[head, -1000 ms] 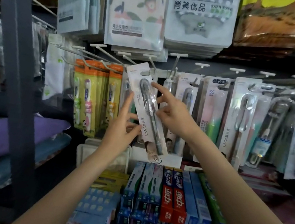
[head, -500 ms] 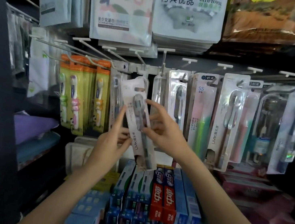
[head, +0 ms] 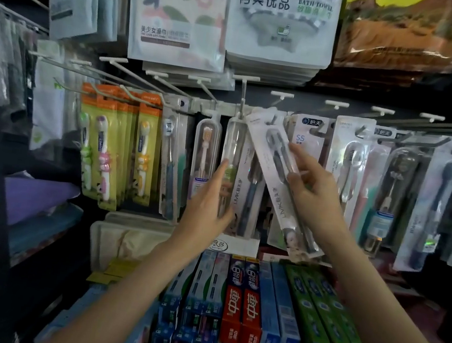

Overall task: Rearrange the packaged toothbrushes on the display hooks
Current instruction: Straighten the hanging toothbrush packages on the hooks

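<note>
R hand [head: 313, 189] pinches LMK toothbrush pack [head: 281, 185] mid-card, tilted, top near hook row [head: 241, 98]; L hand [head: 208, 206], fingers straight, touches clear-case toothbrush [head: 233, 146]; I judge pack light, stiffish card, slick blister; grip card edges w/ thumb behind.

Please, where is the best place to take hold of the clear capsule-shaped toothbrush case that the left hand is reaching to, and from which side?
Probably its lower half, from the front. The clear capsule case hangs upright from a hook, narrow and rounded, so the left hand can wrap thumb and fingers around its sides. Neighbouring packs crowd both sides, and the right hand holds the tilted LMK pack right beside it.
</note>
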The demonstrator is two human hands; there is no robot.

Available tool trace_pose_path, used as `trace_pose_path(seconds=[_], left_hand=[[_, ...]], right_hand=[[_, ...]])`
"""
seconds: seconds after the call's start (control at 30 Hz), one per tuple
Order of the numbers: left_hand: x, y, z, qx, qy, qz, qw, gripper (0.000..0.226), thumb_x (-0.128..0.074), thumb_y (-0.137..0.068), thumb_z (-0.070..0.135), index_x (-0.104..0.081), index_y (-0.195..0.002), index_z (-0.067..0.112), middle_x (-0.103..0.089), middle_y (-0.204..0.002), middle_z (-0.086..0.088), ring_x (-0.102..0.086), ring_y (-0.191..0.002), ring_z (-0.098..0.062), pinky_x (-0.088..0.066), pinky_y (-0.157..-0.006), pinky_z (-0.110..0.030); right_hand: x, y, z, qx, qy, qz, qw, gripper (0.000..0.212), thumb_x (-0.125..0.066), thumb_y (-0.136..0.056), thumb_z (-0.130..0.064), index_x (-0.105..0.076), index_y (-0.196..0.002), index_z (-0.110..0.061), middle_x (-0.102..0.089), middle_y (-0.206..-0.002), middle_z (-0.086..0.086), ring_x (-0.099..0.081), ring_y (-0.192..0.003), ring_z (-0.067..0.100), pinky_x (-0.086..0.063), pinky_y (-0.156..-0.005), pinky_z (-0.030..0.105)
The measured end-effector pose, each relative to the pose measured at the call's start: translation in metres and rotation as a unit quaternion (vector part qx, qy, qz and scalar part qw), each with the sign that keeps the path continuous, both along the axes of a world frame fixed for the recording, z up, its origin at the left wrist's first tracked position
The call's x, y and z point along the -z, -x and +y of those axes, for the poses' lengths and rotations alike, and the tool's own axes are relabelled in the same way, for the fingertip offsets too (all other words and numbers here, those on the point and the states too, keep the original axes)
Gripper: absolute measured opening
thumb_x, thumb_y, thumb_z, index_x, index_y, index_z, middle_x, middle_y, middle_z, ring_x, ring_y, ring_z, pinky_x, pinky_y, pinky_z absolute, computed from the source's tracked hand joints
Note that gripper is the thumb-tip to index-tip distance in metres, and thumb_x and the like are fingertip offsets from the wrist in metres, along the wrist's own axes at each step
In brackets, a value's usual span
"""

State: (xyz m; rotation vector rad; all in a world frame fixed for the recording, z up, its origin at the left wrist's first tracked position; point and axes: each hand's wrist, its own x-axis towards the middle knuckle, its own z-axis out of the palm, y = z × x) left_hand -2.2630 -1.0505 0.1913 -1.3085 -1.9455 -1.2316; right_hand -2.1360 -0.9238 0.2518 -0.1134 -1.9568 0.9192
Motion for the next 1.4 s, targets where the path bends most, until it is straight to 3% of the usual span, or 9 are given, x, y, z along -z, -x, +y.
trace_pose_path(seconds=[0.13, 0.3, 0.5, 0.67, 0.77, 0.93, 1.07, 1.13, 1.4], left_hand=[[0.006, 0.005, -0.008, -0.037, -0.039, 0.018, 0.998, 0.075, -0.060, -0.087, 0.010, -0.016, -0.146, 0.024, -0.047, -0.127, 0.003, -0.045, -0.112, -0.006, -0.037, -0.094, -0.020], [0.006, 0.029, -0.032, -0.185, -0.180, -0.064, 0.964, 0.054, -0.065, -0.083, 0.014, -0.039, -0.130, 0.009, -0.042, -0.124, -0.007, -0.041, -0.117, -0.020, -0.033, -0.095, -0.024], [-0.001, 0.055, -0.042, -0.171, -0.182, -0.144, 0.957, 0.054, -0.066, -0.085, 0.020, -0.039, -0.130, 0.006, -0.051, -0.121, -0.008, -0.050, -0.109, -0.018, -0.036, -0.085, -0.020], [0.005, 0.067, -0.045, -0.123, -0.143, -0.156, 0.970, 0.061, -0.068, -0.083, 0.023, -0.037, -0.134, 0.009, -0.051, -0.129, -0.006, -0.047, -0.120, -0.019, -0.037, -0.095, -0.025], [0.010, 0.073, -0.051, -0.103, -0.113, -0.163, 0.975, 0.069, -0.069, -0.081, 0.024, -0.033, -0.138, 0.009, -0.047, -0.134, -0.006, -0.043, -0.124, -0.019, -0.035, -0.100, -0.027], [0.018, 0.077, -0.063, -0.045, -0.077, -0.166, 0.982, 0.061, -0.073, -0.077, 0.025, -0.039, -0.127, 0.020, -0.055, -0.099, 0.017, -0.052, -0.107, -0.012, -0.041, -0.089, -0.028], [0.024, 0.080, -0.076, -0.048, -0.118, -0.131, 0.983, 0.049, -0.072, -0.078, 0.020, -0.042, -0.117, 0.028, -0.054, -0.107, 0.009, -0.052, -0.101, -0.006, -0.043, -0.086, -0.019], [0.023, 0.081, -0.083, -0.051, -0.133, -0.132, 0.981, 0.044, -0.070, -0.080, 0.018, -0.043, -0.114, 0.027, -0.052, -0.109, 0.009, -0.051, -0.100, -0.002, -0.041, -0.086, -0.013], [0.012, 0.081, -0.090, -0.017, -0.143, -0.169, 0.975, 0.029, -0.059, -0.087, 0.004, -0.052, -0.109, 0.022, -0.058, -0.104, 0.011, -0.055, -0.096, 0.003, -0.046, -0.082, -0.010]], right_hand=[[0.013, 0.010, -0.009, 0.040, 0.007, 0.042, 0.998, 0.042, -0.045, -0.095, -0.008, -0.043, -0.133, -0.026, -0.054, -0.096, -0.003, -0.052, -0.069, 0.000, -0.044, -0.056, 0.008], [0.020, 0.013, -0.021, 0.155, -0.099, 0.094, 0.978, 0.028, -0.054, -0.088, -0.004, -0.054, -0.116, -0.011, -0.036, -0.112, -0.002, -0.047, -0.098, 0.010, -0.041, -0.085, 0.008], [0.022, 0.050, -0.054, 0.031, -0.228, 0.038, 0.972, 0.023, -0.054, -0.088, 0.001, -0.058, -0.109, -0.006, -0.042, -0.105, -0.002, -0.047, -0.091, 0.008, -0.038, -0.083, 0.005], [0.023, 0.095, -0.075, -0.055, -0.157, -0.068, 0.984, 0.033, -0.054, -0.091, -0.013, -0.049, -0.123, -0.010, -0.049, -0.119, 0.002, -0.050, -0.108, 0.010, -0.045, -0.096, 0.026], [0.013, 0.116, -0.085, -0.076, -0.097, -0.071, 0.990, 0.038, -0.059, -0.090, -0.018, -0.047, -0.125, -0.010, -0.054, -0.120, 0.002, -0.049, -0.108, 0.007, -0.043, -0.095, 0.021], [-0.004, 0.144, -0.096, -0.072, -0.012, -0.088, 0.993, 0.041, -0.063, -0.088, -0.020, -0.046, -0.124, -0.010, -0.056, -0.107, -0.001, -0.052, -0.098, 0.009, -0.043, -0.082, 0.020], [-0.009, 0.150, -0.091, -0.104, 0.078, -0.100, 0.986, 0.021, -0.061, -0.087, -0.009, -0.055, -0.107, -0.011, -0.063, -0.099, 0.008, -0.059, -0.084, 0.012, -0.048, -0.067, 0.019], [-0.008, 0.147, -0.088, -0.146, 0.115, -0.098, 0.978, 0.020, -0.060, -0.088, -0.007, -0.055, -0.107, -0.011, -0.065, -0.098, 0.009, -0.062, -0.085, 0.015, -0.052, -0.072, 0.024], [-0.018, 0.130, -0.076, -0.164, 0.040, -0.118, 0.978, 0.046, -0.058, -0.089, -0.005, -0.049, -0.133, -0.012, -0.062, -0.103, 0.005, -0.058, -0.100, 0.019, -0.047, -0.093, 0.032]])
